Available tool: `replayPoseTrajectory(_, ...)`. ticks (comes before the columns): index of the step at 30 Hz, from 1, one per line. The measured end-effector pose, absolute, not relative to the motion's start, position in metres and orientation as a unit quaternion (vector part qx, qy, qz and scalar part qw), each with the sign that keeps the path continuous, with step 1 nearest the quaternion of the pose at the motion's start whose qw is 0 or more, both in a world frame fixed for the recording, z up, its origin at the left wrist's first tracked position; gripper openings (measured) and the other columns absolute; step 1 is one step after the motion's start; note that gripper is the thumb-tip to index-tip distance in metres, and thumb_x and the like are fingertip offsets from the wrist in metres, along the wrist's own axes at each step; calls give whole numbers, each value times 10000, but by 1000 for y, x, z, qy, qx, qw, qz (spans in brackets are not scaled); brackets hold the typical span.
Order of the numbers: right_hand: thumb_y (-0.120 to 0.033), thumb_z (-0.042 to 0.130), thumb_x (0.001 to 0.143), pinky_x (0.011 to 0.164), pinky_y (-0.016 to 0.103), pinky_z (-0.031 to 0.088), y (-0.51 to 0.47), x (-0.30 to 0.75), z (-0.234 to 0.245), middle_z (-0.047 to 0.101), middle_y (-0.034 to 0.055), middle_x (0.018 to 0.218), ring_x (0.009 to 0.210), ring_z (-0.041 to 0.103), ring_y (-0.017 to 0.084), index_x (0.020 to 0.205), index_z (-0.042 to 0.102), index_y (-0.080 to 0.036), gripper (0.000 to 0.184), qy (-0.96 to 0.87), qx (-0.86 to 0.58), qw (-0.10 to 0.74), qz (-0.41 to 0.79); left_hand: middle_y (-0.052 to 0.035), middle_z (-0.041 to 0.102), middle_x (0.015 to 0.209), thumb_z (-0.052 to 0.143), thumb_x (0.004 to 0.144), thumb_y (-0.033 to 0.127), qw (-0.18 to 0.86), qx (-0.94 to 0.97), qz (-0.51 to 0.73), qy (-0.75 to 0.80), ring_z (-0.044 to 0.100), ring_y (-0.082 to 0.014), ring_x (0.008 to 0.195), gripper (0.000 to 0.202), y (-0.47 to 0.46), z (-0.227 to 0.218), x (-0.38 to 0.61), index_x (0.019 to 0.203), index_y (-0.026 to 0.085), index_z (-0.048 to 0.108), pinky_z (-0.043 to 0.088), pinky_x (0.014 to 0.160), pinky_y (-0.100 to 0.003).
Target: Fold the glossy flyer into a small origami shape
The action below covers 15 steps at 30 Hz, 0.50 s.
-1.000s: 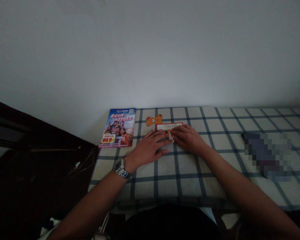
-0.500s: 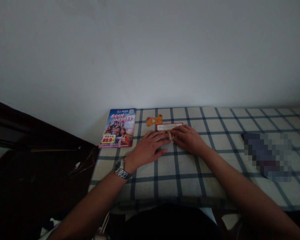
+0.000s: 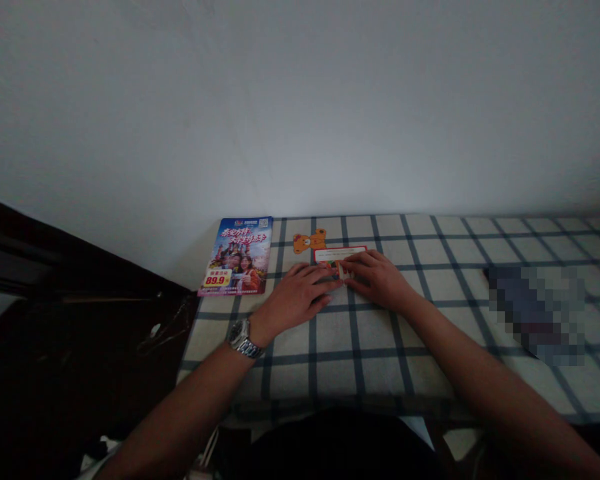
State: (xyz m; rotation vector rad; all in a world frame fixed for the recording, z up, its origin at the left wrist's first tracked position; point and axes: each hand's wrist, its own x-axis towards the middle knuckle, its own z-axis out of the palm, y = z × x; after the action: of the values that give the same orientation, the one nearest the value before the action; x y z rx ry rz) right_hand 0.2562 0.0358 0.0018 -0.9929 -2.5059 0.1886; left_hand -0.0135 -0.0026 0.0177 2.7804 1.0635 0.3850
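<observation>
- One red-edged card (image 3: 339, 254), front-right of one bear cutout (image 3: 310, 241).
- Left hand (image 3: 300, 297) flattened, right hand (image 3: 377, 279) curled, both on the card; I cannot tell whether either grips.
- One flyer (image 3: 236, 257), left of the bear cutout.

Big plain wall (image 3: 330, 113), greyish white, dim light all around us in here, long surface (image 3: 305, 377) right by the wall, cream cover (image 3: 380, 347) with dark blue lines crossing, very dark floor (image 3: 80, 387) down on the left, tiny white bit (image 3: 155, 330) there.
</observation>
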Motion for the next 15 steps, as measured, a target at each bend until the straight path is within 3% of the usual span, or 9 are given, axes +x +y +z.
replayPoseTrajectory(10, -387, 665, 990, 1024, 530, 546, 34, 254, -3, 695, 118, 1255, 1171, 595, 327, 1335, 700, -233, 379, -899, -369, 227, 61, -28, 557, 1540, 526, 1082, 348, 72, 923, 129, 356, 514, -253, 1416, 415, -3, 16, -14, 1495, 373, 558, 364, 1205, -506)
replayPoseTrajectory(15, -385, 676, 984, 1026, 530, 550, 33, 251, -2, 700, 119, 1235, 1152, 598, 328, 1302, 719, -223, 360, -898, -373, 227, 59, -26, 579, 1529, 473, 1090, 272, 79, 920, 140, 358, 528, -237, 1414, 380, -1, 15, -15, 1443, 309, 610, 371, 1218, -500)
